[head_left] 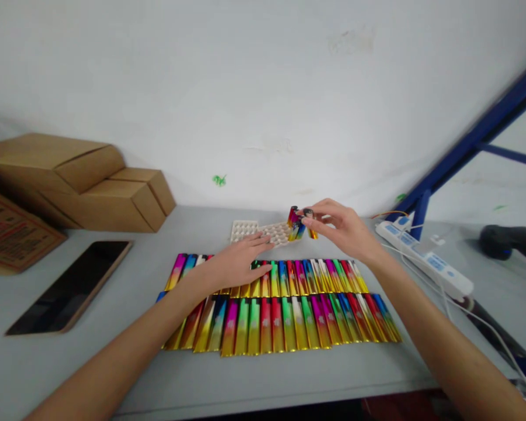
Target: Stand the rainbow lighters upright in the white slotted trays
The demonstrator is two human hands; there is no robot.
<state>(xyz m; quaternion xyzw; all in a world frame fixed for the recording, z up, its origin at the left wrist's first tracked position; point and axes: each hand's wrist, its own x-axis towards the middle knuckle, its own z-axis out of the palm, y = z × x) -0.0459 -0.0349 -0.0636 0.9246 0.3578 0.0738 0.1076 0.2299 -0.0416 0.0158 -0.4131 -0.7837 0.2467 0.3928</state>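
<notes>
Two rows of shiny lighters (289,324) with gold ends and coloured tops lie side by side on the grey table (210,386). Beyond them is a whitish tray (275,234) with rows of holes. My left hand (245,257) lies over the tray's near edge, fingers stretched out, its thumb above the back row. At the tray's right end, a few lighters (294,225) stand upright. Pinched between the thumb and fingers of my right hand (337,225) is a lighter (312,233), held beside the standing ones. My left forearm hides part of both rows.
Cardboard boxes (100,199) stand at the back left. A dark-screened phone (70,286) lies in front of them. On the right are a white power strip (425,257) with cables, a blue metal frame (469,134) and a black device (499,241). A wall rises behind.
</notes>
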